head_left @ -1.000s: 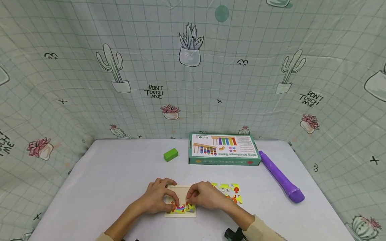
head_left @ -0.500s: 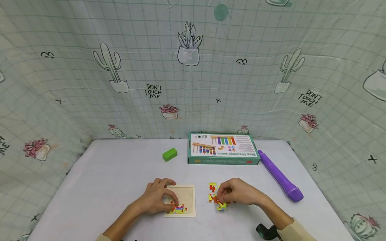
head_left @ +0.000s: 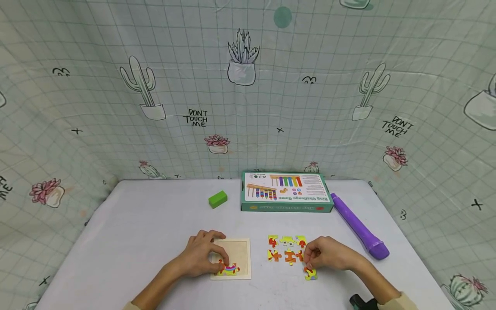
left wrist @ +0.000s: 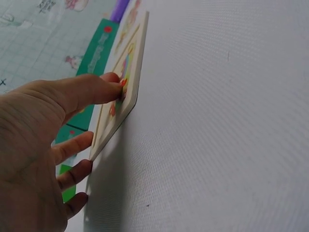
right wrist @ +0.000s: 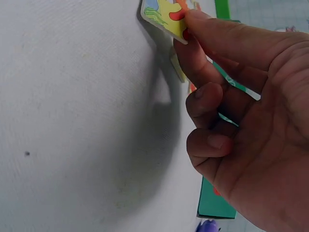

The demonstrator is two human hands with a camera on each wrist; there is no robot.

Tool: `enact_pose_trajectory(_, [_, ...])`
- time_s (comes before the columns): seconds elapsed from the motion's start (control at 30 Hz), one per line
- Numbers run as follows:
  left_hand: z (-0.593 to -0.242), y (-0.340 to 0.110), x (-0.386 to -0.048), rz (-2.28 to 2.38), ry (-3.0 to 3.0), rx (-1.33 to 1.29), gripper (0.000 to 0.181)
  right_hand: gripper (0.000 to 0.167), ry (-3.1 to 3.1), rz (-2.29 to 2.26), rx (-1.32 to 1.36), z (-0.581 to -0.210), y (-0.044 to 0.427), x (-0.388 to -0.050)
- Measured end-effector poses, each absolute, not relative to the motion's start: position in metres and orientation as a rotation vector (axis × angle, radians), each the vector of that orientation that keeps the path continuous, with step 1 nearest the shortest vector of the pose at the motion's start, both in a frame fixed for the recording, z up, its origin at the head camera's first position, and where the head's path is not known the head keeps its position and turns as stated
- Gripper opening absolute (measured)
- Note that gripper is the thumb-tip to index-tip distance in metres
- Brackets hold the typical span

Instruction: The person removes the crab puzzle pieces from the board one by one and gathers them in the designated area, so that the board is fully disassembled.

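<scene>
In the head view, a shallow wooden puzzle tray (head_left: pixel 243 254) lies on the table with joined jigsaw pieces (head_left: pixel 231 270) along its near side. My left hand (head_left: pixel 203 254) holds the tray at its left, thumb and index tips on those pieces. The left wrist view shows the other fingers by the tray's edge. To the right, my right hand (head_left: pixel 329 254) pinches a yellow jigsaw piece (head_left: pixel 310 274) with red and blue areas between thumb and index finger. Between the hands lie several loose jigsaw pieces (head_left: pixel 287 241) in two rough rows; the right fingertips partly cover some.
At the back stands a green game box (head_left: pixel 287 206) with a printed lid. A green block (head_left: pixel 218 199) lies left of it. A long purple object (head_left: pixel 360 226) with a wider near end lies on the right. Patterned cloth (head_left: pixel 240 112) surrounds the white table (head_left: pixel 155 215).
My right hand has drawn a jigsaw piece away from the tray, moving right past the loose pieces while still pinching it. My left hand has stayed at the tray.
</scene>
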State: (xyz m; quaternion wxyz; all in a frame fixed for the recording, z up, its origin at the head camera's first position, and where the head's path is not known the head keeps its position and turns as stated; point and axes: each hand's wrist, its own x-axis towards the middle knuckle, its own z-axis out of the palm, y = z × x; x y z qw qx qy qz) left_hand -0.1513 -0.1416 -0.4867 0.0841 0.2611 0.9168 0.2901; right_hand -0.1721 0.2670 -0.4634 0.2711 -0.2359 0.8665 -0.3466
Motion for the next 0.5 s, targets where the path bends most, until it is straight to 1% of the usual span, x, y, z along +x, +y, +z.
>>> enact_pose_trajectory(0.23, [-0.4890, -0.1422, -0.1513, 0.863, 2.747, 0.798, 0.012, 0.007, 2.378, -0.880, -0.654, -0.4662, 0.2635, -0.1715])
enact_pose_trajectory(0.5, [-0.4894, -0.1443, -0.1506, 0.867, 2.741, 0.799, 0.015, 0.013, 2.434, -0.820, -0.682, -0.4667, 0.2624, -0.1732])
